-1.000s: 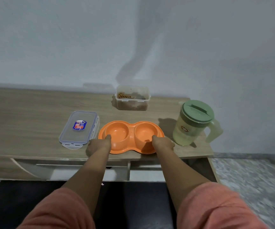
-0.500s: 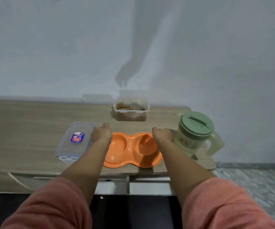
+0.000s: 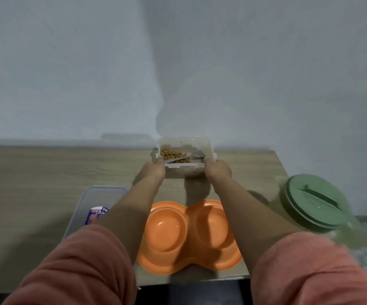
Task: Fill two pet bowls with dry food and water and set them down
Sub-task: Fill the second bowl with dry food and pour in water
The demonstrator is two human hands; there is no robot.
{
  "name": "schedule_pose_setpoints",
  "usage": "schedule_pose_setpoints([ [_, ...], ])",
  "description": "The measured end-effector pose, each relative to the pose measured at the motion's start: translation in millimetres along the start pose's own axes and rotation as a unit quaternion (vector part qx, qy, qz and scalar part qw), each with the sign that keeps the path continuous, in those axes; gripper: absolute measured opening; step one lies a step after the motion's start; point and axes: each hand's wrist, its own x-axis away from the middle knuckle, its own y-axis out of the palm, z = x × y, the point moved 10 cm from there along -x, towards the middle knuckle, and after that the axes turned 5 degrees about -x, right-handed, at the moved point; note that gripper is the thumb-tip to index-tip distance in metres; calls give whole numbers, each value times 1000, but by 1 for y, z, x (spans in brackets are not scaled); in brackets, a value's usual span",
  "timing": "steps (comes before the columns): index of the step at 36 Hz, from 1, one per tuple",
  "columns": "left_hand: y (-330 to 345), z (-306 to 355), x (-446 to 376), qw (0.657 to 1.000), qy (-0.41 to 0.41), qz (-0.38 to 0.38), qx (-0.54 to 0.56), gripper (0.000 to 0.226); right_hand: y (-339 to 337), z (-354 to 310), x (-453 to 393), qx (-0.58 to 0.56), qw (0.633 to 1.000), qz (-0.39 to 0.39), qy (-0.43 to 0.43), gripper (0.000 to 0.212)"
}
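An orange double pet bowl [image 3: 189, 236] lies near the table's front edge, both wells empty. Behind it, by the wall, stands a clear food container [image 3: 184, 156] holding brown dry food and a metal spoon [image 3: 194, 155]. My left hand [image 3: 153, 170] grips the container's left end and my right hand [image 3: 217, 170] grips its right end. A pale green water pitcher [image 3: 316, 203] with a green lid stands at the right of the bowl.
The container's clear lid [image 3: 96, 208] with a blue label lies flat left of the bowl, partly under my left arm. The wooden table [image 3: 35, 172] ends at a wall behind and at an edge just right of the pitcher.
Both hands left the orange bowl's ends and reached back to take hold of the food container. The view moved closer to the table.
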Motion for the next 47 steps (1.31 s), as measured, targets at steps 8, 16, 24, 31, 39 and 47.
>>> schedule_pose_setpoints([
  [8, 24, 4, -39, 998, 31, -53, 15, 76, 8, -2, -23, 39, 998, 31, 30, 41],
  [16, 14, 8, -31, 997, 54, -44, 32, 47, 3, -15, -9, 72, 994, 79, 13, 39],
  [24, -24, 16, -26, 977, 95, -74, 178, 46, 0, -38, 28, -91, 991, 99, 1, 35],
  [31, -48, 16, 14, 937, 63, -169, 298, 57, -9, -41, 78, -150, 982, 114, -12, 35],
  [39, -76, -16, 55, 920, 91, -155, 348, 44, -11, -42, 121, -125, 989, 56, -58, 24],
  [47, -80, -53, 107, 931, 107, -127, 325, 50, -32, -99, 190, 122, 939, 133, -294, 37],
])
